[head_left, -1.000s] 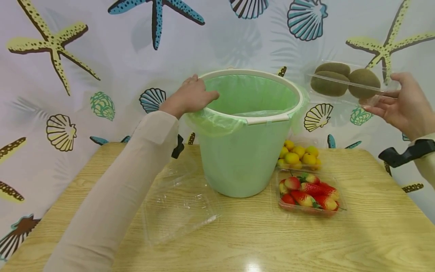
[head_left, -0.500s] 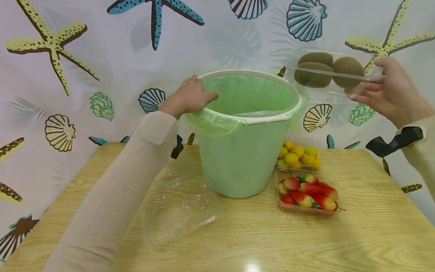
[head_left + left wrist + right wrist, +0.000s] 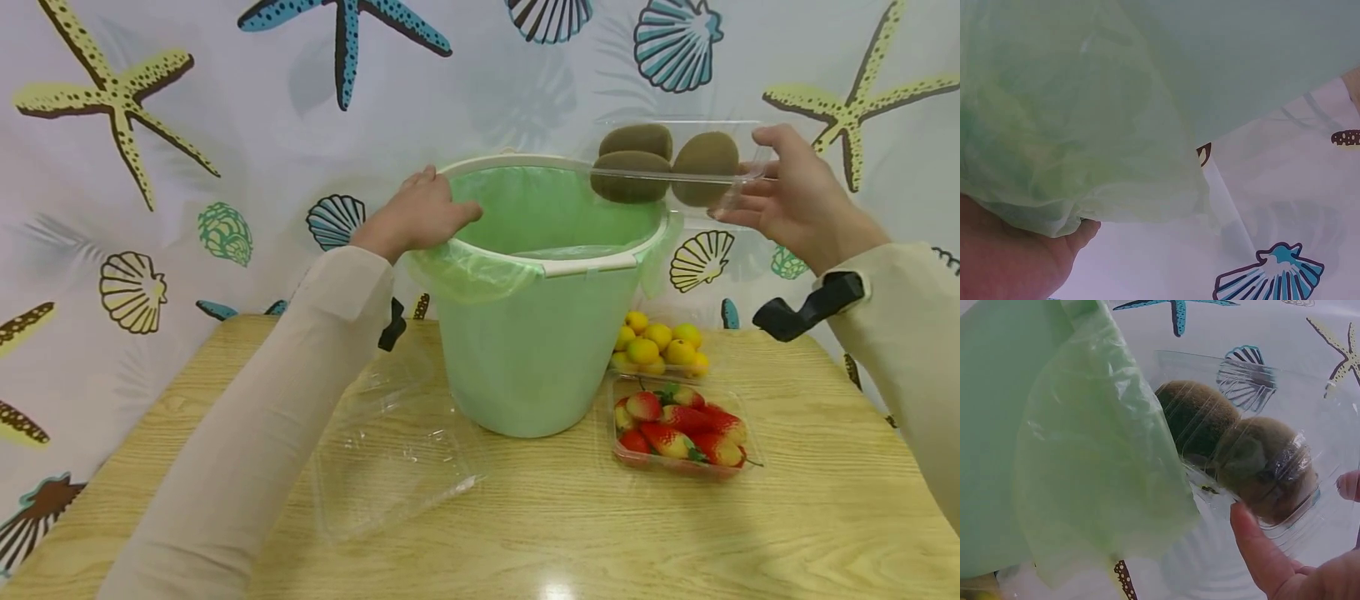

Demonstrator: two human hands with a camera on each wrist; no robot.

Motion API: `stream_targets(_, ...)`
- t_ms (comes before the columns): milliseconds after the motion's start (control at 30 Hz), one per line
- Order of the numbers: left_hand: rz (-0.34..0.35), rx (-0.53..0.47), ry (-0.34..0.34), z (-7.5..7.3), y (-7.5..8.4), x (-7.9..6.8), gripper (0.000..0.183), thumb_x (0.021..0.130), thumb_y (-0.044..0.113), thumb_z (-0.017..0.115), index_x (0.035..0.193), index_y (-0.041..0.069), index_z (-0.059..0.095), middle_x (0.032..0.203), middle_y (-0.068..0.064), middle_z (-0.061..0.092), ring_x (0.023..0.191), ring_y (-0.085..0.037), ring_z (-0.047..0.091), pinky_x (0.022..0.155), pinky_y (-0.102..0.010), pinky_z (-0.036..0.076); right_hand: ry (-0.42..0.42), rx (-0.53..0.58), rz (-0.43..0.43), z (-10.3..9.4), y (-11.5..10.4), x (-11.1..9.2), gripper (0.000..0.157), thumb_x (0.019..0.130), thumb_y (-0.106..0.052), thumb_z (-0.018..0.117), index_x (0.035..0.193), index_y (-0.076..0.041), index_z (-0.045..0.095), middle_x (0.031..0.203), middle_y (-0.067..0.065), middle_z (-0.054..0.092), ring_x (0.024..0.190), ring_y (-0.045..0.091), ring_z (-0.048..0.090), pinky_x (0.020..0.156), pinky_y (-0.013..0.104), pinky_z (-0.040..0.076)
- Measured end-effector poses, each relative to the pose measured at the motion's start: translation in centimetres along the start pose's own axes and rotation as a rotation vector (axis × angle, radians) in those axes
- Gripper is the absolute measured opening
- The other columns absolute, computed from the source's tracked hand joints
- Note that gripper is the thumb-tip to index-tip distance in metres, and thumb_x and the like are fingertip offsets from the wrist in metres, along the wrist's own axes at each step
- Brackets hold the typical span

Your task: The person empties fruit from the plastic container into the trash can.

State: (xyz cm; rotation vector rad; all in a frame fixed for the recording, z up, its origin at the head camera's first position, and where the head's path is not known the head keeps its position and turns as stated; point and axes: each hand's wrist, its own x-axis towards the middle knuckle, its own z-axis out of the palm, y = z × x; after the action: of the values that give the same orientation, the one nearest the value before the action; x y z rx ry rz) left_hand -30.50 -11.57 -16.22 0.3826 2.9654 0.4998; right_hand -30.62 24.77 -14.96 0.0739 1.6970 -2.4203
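A light green trash bin [image 3: 525, 350] stands on the table, lined with a thin green bag [image 3: 472, 279] folded over its pale rim. My left hand [image 3: 420, 212] grips the rim at its left side; in the left wrist view the bag [image 3: 1085, 137] covers part of the fingers. My right hand [image 3: 795, 196] holds a clear plastic tray [image 3: 697, 125] by its right end. Inside the tray lie three brown kiwis [image 3: 632, 175]. The tray is raised, its left part in front of the bin's right rim. In the right wrist view the kiwis [image 3: 1266, 465] show beside the bag.
Right of the bin sits a clear box of strawberries [image 3: 682, 425], with a pack of small yellow fruits [image 3: 656, 342] behind it. Clear plastic containers [image 3: 397, 471] lie on the table [image 3: 570, 525] to the left. A patterned cloth [image 3: 465, 100] hangs behind.
My right hand has carried the tray of kiwis leftward, from beside the bin to its right rim. The left hand has stayed on the rim.
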Motion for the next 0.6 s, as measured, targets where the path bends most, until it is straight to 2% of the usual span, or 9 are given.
stream_targets(133,0.002,-0.004,-0.002,0.1,0.0,0.1,0.072,0.093,0.042,0.030,0.140,-0.007,0.007,0.148,-0.020,-0.008,0.136,-0.030,-0.009,0.110,-0.041,0.001,-0.032,-0.043,-0.003,1.6,0.7,0.3,0.065,0.086,-0.039,0.053,0.136,-0.016,0.018,0.142,0.002,0.022,0.131,0.028,0.024,0.102,0.044,0.023)
stream_targets(200,0.001,-0.004,-0.003,0.2,0.0,0.1,0.072,0.093,0.042,0.030,0.140,-0.007,0.007,0.148,-0.020,-0.008,0.136,-0.030,-0.009,0.110,-0.041,0.001,-0.041,-0.052,0.006,2.4,1.0,0.4,0.066,0.086,-0.039,0.053,0.137,-0.015,0.018,0.143,0.001,0.020,0.130,0.028,0.025,0.103,0.044,0.022)
stream_targets(267,0.003,-0.001,-0.006,0.2,0.1,0.1,0.072,0.093,0.042,0.030,0.140,-0.007,0.007,0.148,-0.020,-0.008,0.136,-0.030,-0.009,0.110,-0.041,0.001,-0.032,-0.078,0.007,3.1,1.3,0.4,0.067,0.086,-0.039,0.054,0.137,-0.014,0.018,0.139,0.003,0.025,0.127,0.029,0.028,0.102,0.043,0.026)
stream_targets(367,0.008,0.003,-0.010,0.2,0.2,0.2,0.072,0.093,0.042,0.030,0.140,-0.007,0.007,0.148,-0.020,-0.007,0.136,-0.030,-0.009,0.110,-0.041,0.000,-0.008,-0.140,-0.021,4.1,1.6,0.3,0.065,0.084,-0.040,0.056,0.131,-0.011,0.023,0.125,0.005,0.033,0.118,0.029,0.037,0.089,0.042,0.044)
stream_targets(433,0.011,0.006,-0.010,0.2,0.2,0.2,0.072,0.093,0.042,0.029,0.140,-0.008,0.007,0.148,-0.020,-0.007,0.136,-0.030,-0.009,0.110,-0.041,0.000,0.010,-0.188,-0.044,4.7,1.6,0.3,0.064,0.082,-0.040,0.059,0.128,-0.011,0.026,0.118,0.007,0.036,0.112,0.029,0.042,0.077,0.038,0.051)
stream_targets(500,0.007,0.004,-0.002,0.1,0.2,0.1,0.072,0.093,0.042,0.030,0.140,-0.008,0.009,0.148,-0.020,-0.007,0.136,-0.030,-0.008,0.110,-0.041,0.002,0.028,-0.234,-0.065,5.3,1.6,0.3,0.065,0.081,-0.040,0.061,0.128,-0.010,0.028,0.119,0.009,0.037,0.106,0.028,0.047,0.067,0.034,0.054)
stream_targets(600,0.000,-0.013,0.015,0.1,0.1,0.0,0.072,0.093,0.041,0.031,0.140,-0.009,0.010,0.148,-0.020,-0.006,0.136,-0.030,-0.007,0.110,-0.043,0.004,0.070,-0.334,-0.088,6.2,1.6,0.3,0.072,0.081,-0.040,0.061,0.136,-0.007,0.027,0.127,0.013,0.034,0.096,0.024,0.052,0.063,0.031,0.054)
